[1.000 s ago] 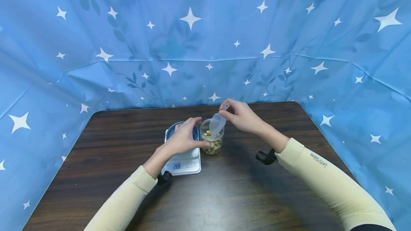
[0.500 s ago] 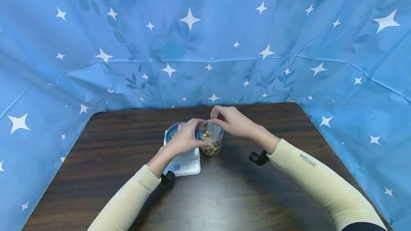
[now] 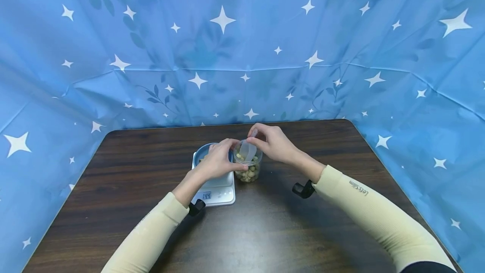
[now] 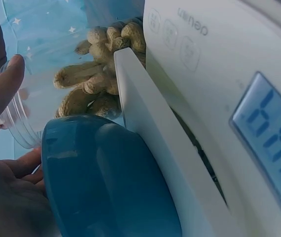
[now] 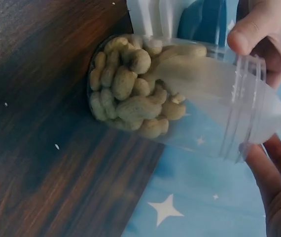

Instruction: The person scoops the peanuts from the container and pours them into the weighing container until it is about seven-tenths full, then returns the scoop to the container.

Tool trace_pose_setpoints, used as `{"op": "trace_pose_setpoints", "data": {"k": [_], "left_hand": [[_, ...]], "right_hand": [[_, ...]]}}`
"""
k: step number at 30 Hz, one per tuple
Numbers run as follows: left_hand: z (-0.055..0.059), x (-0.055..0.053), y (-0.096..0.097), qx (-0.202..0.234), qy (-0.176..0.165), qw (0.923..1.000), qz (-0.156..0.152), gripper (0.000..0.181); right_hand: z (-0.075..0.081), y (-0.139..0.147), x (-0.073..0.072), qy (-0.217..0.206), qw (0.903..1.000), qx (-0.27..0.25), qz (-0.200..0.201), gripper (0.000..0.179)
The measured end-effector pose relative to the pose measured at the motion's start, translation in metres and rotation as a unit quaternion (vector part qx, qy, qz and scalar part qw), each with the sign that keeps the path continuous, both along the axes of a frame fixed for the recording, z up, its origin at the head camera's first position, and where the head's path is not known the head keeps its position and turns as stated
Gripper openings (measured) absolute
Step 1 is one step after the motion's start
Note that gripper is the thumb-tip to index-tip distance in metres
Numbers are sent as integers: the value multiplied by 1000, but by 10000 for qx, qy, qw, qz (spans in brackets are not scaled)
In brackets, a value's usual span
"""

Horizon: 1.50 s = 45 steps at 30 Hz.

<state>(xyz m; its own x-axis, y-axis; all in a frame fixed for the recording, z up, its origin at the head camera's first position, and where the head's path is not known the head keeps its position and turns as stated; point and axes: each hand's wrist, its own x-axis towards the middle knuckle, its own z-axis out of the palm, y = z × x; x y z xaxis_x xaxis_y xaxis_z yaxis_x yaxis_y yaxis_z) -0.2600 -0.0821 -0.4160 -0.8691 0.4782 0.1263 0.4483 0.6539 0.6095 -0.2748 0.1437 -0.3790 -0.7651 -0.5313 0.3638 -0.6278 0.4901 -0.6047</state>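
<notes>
A clear jar [image 5: 231, 108] of unshelled peanuts [image 5: 135, 108] stands on the table. My left hand [image 3: 217, 162] holds it near the mouth, thumb in front and fingers behind. My right hand [image 3: 275, 143], above the jar, pinches the handle of a translucent scoop [image 3: 248, 151]. The scoop bowl points down inside the jar; in the right wrist view its tip is among the upper peanuts. Left of the jar, a blue bowl [image 4: 96, 177] sits on a white kitchen scale [image 3: 223, 196]. My left hand partly hides the bowl and what lies in it.
The scale's lit display [image 3: 206, 196] faces the front of the dark wood table [image 3: 265, 231]. Behind the table hangs a blue curtain [image 3: 242, 45] with white stars. The bowl and scale stand close against the jar's left side.
My right hand has moved left and lowered the scoop from the jar's mouth down into the jar. My left hand stays at the jar. The scale display looks the same.
</notes>
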Motion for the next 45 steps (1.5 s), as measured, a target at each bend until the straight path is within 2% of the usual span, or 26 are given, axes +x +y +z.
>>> {"op": "trace_pose_setpoints", "data": {"k": [8, 11, 16, 23, 28, 35, 40, 45], "left_hand": [[2, 0, -2, 63, -46, 10000, -4, 78], [2, 0, -2, 107, -55, 9999, -18, 78], [2, 0, -2, 204, -135, 9997, -59, 77], [2, 0, -2, 196, -139, 9997, 7, 77], [1, -1, -2, 178, -172, 9997, -3, 77], [0, 0, -4, 150, -115, 9998, 26, 79], [-1, 0, -4, 181, -146, 9997, 49, 79], [-1, 0, -3, 143, -135, 9998, 64, 80]], "right_hand": [[0, -12, 5, 60, 9999, -39, 151, 9], [-4, -12, 6, -191, 9994, -268, -115, 10], [-12, -7, 7, -699, 9920, -887, -559, 14], [-13, -2, 8, -787, 9865, -1266, -680, 19], [-16, 4, 8, -1071, 9747, -1850, -649, 18], [-23, 11, 7, -1533, 9470, -2796, -389, 19], [-27, 14, 9, -1595, 9343, -3162, -402, 20], [-32, 17, 12, -1535, 9268, -3401, -429, 21]]}}
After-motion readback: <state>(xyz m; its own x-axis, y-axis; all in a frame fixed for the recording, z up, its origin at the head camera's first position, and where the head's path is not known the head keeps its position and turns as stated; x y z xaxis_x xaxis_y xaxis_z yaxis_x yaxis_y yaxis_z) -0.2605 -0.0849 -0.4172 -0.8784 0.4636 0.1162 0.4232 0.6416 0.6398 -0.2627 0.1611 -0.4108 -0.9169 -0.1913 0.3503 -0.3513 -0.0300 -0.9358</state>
